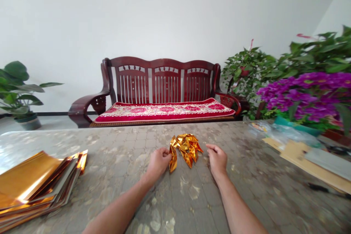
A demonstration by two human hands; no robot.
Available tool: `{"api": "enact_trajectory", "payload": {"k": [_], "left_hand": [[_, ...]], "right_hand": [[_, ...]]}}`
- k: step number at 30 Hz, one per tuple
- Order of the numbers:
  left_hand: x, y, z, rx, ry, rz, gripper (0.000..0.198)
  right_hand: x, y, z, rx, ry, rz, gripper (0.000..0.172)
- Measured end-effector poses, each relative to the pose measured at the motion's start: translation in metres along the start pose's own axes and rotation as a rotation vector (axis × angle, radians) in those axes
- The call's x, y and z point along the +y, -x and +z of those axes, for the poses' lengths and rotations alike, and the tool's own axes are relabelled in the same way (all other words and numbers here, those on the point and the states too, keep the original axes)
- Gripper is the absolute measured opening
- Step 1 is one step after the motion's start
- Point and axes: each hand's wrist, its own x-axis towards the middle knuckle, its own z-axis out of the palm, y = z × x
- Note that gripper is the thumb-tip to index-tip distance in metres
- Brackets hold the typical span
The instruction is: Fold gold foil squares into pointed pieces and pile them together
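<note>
A small heap of folded gold foil pieces [187,146] lies on the marbled table [192,197], in the middle. My left hand [158,162] sits at the heap's left side with its fingers curled, pinching the nearest gold piece. My right hand [218,159] rests on the table just right of the heap, fingers loosely bent, touching no foil. A stack of flat gold foil sheets [35,186] lies at the left edge of the table, well away from both hands.
At the table's right lie a clear plastic bag [276,131], brown cardboard [309,162] and a dark tool [319,188]. Purple flowers [309,95] and green plants stand behind them. A red wooden bench [161,95] faces the table's far edge; a potted plant [18,93] stands far left.
</note>
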Motion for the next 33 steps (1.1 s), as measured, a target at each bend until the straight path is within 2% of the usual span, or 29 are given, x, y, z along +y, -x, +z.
{"api": "enact_trajectory", "payload": {"k": [5,11,17,24,28,33], "left_hand": [[-0.003,-0.011,0.013,-0.106,0.207,-0.198,0.019],[-0.001,-0.019,0.026,-0.192,0.259,-0.279,0.024],[-0.001,-0.027,0.028,-0.212,0.219,-0.270,0.026],[0.003,-0.023,0.024,-0.159,0.209,-0.276,0.029],[-0.002,-0.010,0.015,-0.121,0.211,-0.219,0.028],[-0.006,0.025,0.001,-0.036,0.159,-0.035,0.024]], "right_hand": [[-0.001,0.001,0.000,-0.009,0.012,0.001,0.033],[-0.001,0.001,0.001,-0.021,0.024,0.001,0.033],[-0.001,0.002,0.000,-0.025,0.042,-0.007,0.034],[0.000,0.002,-0.001,-0.028,0.081,-0.038,0.034],[-0.002,0.003,-0.002,-0.047,0.124,-0.073,0.037],[-0.008,0.002,-0.002,-0.100,0.220,-0.127,0.038]]}}
